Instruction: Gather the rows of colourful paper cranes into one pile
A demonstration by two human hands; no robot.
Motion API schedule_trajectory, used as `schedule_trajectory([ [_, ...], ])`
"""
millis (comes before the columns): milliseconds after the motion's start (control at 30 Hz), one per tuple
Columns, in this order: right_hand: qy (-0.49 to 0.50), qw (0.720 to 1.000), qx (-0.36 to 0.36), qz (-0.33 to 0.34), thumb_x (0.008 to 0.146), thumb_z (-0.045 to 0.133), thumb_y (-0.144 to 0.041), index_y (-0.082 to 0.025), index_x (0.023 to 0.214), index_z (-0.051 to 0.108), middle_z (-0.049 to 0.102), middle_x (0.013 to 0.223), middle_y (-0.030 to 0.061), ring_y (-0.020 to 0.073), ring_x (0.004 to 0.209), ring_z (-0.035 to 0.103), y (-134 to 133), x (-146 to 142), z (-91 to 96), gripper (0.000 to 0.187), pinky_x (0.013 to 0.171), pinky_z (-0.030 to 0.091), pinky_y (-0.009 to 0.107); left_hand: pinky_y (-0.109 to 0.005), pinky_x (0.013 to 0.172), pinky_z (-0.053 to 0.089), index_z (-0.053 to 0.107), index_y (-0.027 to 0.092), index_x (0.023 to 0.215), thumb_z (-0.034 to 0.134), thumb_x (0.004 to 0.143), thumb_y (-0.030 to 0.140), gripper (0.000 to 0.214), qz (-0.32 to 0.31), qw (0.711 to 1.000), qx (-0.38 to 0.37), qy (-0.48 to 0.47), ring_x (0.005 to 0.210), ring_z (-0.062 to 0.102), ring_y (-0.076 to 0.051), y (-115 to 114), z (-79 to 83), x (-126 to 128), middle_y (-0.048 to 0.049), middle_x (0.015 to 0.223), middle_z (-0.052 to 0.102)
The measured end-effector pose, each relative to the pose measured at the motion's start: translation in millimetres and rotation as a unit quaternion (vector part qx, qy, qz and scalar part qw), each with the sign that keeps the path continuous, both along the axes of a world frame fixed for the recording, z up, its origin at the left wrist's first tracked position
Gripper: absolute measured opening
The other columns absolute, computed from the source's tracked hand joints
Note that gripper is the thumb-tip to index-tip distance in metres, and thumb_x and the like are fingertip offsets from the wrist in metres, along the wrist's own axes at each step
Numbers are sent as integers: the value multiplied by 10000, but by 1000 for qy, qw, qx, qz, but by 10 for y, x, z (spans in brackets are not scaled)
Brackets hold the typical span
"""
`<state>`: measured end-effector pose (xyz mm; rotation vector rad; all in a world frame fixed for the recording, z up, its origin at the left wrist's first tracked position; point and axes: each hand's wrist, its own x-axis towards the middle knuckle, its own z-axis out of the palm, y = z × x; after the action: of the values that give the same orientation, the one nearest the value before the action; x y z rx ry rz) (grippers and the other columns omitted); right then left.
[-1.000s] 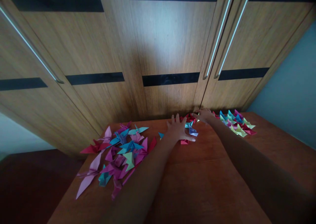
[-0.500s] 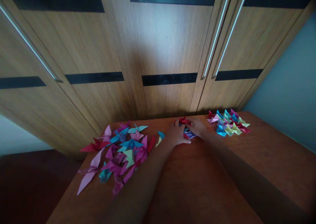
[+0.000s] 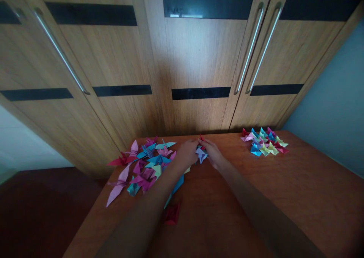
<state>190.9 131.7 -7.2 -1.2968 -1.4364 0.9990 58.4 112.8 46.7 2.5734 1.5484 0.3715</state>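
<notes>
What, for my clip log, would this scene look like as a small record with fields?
Left hand: fingers at the left of the small folded papers; grip unclear
Right hand: fingers at their right, by a red tip
Left of picture: loose pile of folded paper cranes, pink, magenta, blue, red, pale green
Right of picture: group of folded pieces, mixed colours
Beside left forearm: red folded piece
Surface: reddish-brown tabletop
Behind: wooden cabinet

Matt paper cranes (image 3: 158,159), smooth wood-look table (image 3: 256,189), shiny metal handles (image 3: 249,49)
</notes>
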Motion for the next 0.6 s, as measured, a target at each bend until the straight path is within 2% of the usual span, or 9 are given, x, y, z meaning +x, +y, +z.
schedule_trajectory([
  [100,107,993,-14,40,818,450,-571,-160,997,605,683,835,46,166,709,627,0,-308,74,475,616,480,264,-338,935,442,573,183,1159,530,734,72,442,24,1000,6,12,1060,577,-235,-26,156,-291,-96,1116,611],
  [167,207,975,-20,77,783,529,-555,-182,963,610,670,812,18,152,707,612,11,-470,126,421,644,472,258,-345,939,434,561,193,1183,538,741,86,455,39,999,10,16,1081,567,-236,-25,240,-467,-99,1160,585],
  [233,266,958,-21,105,744,604,-516,-199,927,623,660,790,-5,144,713,595,19,-577,180,366,662,459,251,-356,953,422,551,198,1199,551,745,104,464,53,998,15,17,1114,548,-244,-18,305,-607,-103,1198,561],
  [333,259,958,-13,124,719,648,-466,-213,898,643,659,779,-15,147,736,587,-2,-608,250,310,677,452,254,-375,980,399,545,187,1204,549,748,113,462,68,997,22,13,1153,520,-255,-12,366,-731,-111,1215,551],
  [467,207,966,-14,152,715,654,-391,-205,860,663,679,824,7,164,785,607,-93,-445,259,236,741,463,292,-381,994,387,537,197,1213,542,738,109,484,67,997,29,6,1169,507,-254,-47,381,-742,-102,1235,547],
  [600,182,977,-12,106,672,683,-287,-223,923,664,687,976,31,181,921,618,-202,-135,161,259,868,459,340,-370,976,406,558,206,1184,530,724,86,476,40,998,44,-12,1150,522,-246,-138,345,-627,-90,1223,562],
])
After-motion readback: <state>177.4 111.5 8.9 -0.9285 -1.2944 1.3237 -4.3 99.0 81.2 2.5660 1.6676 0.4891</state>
